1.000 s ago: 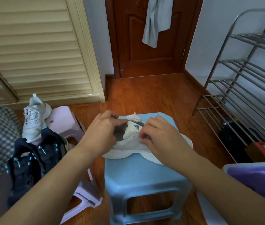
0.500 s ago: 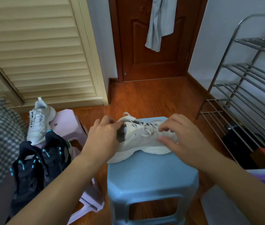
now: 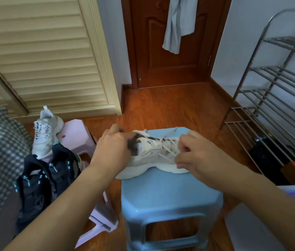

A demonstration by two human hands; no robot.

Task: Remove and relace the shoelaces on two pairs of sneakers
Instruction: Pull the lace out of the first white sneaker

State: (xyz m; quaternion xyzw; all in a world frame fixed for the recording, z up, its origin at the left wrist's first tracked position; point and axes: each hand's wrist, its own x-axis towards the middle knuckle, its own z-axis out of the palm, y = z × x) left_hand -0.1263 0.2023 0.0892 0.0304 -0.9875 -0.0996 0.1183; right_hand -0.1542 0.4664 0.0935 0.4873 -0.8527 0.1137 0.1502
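White sneaker point(image 3: 148, 156) overhanging blue stool point(image 3: 170, 192) edge, left hand point(image 3: 112, 151) gripping heel, right hand point(image 3: 197, 156) apparently pinching lace point(image 3: 166, 157) (fingers curled)

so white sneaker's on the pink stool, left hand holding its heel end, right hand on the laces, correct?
Not quite: the head view shows the white sneaker on the blue stool, not the pink one. The rest holds: left hand grips its heel end, right hand pinches the laces.
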